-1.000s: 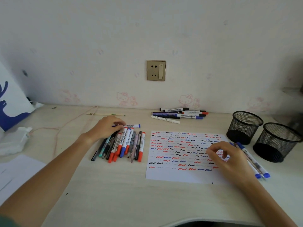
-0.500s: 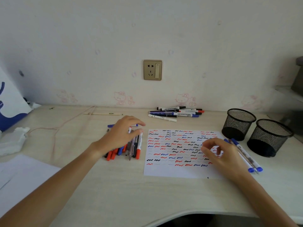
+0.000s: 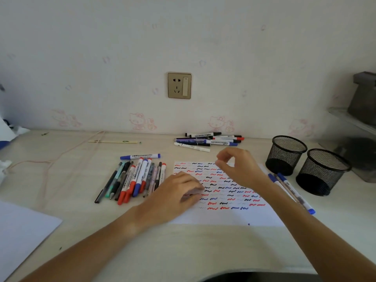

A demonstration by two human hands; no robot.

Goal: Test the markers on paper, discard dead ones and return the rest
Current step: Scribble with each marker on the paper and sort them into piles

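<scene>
The slim plastic markers with red, blue and black caps (image 3: pixel 138 178) lie bunched on the pale wooden desk (image 3: pixel 183 251), just left of the scribble-covered white paper sheet (image 3: pixel 223 217). They look light, stiff and smooth enough to roll, so a mid-barrel pinch seems best. The left hand (image 3: pixel 179 195) rests on the sheet's left edge with fingers curled under, whether holding anything I cannot tell; the right hand (image 3: pixel 241 166) hovers above the sheet, thumb and forefinger nearly pinched, seemingly empty.

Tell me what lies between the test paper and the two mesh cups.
In the head view, a few blue-capped pens lie on the desk between the paper and the mesh cups, just right of the right hand's wrist.
</scene>
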